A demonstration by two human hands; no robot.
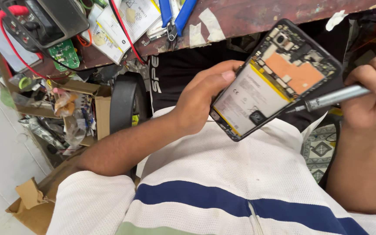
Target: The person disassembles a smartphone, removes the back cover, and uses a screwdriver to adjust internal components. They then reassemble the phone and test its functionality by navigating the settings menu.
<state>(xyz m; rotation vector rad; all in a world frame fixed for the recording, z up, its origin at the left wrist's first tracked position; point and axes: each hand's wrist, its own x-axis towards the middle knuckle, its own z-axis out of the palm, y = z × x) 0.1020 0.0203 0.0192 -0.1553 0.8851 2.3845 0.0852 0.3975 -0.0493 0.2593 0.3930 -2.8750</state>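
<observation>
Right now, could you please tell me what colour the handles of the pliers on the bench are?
The pliers have blue handles, seen in the head view.

The opened phone shows a glossy black plastic frame, a matt pale battery with a yellow edge and a dull copper-coloured foil patch above it. Right of the phone, the screwdriver is smooth brushed grey metal. Above the phone, the table is worn, scuffed brown wood with paper tape scraps.

Electronics repair workshop: worn wooden bench cluttered w/ black multimeter w/ red leads, blue-handled pliers, green circuit board; cardboard scrap boxes seen below.
</observation>
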